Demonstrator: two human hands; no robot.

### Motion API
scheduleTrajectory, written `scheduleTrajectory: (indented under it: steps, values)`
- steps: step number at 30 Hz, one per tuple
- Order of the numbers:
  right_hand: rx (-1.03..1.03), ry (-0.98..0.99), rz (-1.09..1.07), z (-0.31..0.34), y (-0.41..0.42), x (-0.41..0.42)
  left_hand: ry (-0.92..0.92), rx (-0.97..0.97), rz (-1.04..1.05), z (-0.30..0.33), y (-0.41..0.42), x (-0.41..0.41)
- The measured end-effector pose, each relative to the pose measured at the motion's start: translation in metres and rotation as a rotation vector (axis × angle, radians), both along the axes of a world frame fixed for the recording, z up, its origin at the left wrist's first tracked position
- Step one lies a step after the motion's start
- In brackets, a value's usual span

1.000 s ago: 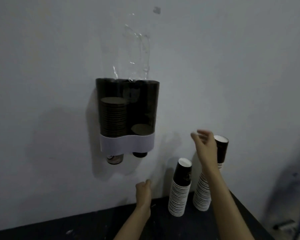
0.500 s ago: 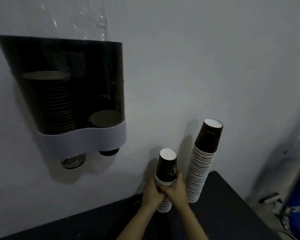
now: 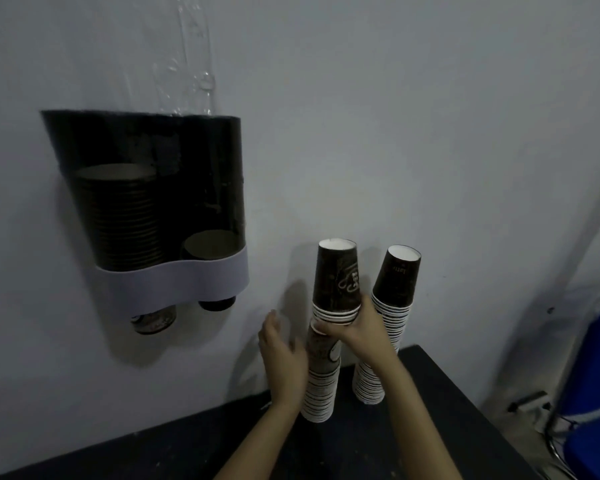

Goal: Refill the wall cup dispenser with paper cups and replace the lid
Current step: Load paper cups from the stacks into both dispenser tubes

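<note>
Right hand (image 3: 355, 329) gripping lifted cup batch (image 3: 338, 282) above table stack (image 3: 321, 382); left hand (image 3: 283, 355) loose-fingered beside it

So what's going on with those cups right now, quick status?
Right hand grips a short bunch of cups, lifted off the near stack. Left hand open beside that stack. Dispenser: right tube nearly empty. Nothing blocking.

The right hand (image 3: 359, 327) curls around a small batch of cups (image 3: 338, 282); left of it, the left hand (image 3: 284, 355) is spread, fingers straight.
</note>
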State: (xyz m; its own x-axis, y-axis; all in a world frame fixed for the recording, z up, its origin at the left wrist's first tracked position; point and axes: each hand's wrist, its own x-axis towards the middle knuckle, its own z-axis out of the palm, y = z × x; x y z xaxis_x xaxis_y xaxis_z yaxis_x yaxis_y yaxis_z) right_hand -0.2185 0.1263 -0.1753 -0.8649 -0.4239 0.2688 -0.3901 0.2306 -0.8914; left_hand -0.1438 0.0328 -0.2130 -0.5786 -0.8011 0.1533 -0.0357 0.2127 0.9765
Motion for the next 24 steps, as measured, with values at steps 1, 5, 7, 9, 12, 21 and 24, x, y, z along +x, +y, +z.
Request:
scheduleTrajectory:
  steps: [1,5,7,9,12,21,24]
  values:
    - [0.108,0.027,0.054,0.013,0.007,0.006,0.101,0.039,0.014,0.019,0.002,0.007]
    - [0.371,0.131,0.179,0.062,0.026,0.04,0.385,0.325,-0.071,0.082,0.007,0.037]
    - [0.325,0.129,0.188,0.083,0.031,0.058,0.443,0.45,-0.114,0.102,0.004,0.057]
    - [0.145,0.059,0.253,0.102,0.033,0.075,0.473,0.513,-0.16,0.114,-0.001,0.078]
    - [-0.179,-0.081,0.355,0.127,0.02,0.101,0.496,0.574,-0.192,0.122,-0.008,0.102]
    - [-0.552,0.31,0.17,0.264,-0.06,0.14,0.447,0.738,0.032,0.102,-0.064,0.151]
    - [-0.439,0.427,0.168,0.308,-0.105,0.14,0.414,0.829,0.103,0.093,-0.078,0.155]
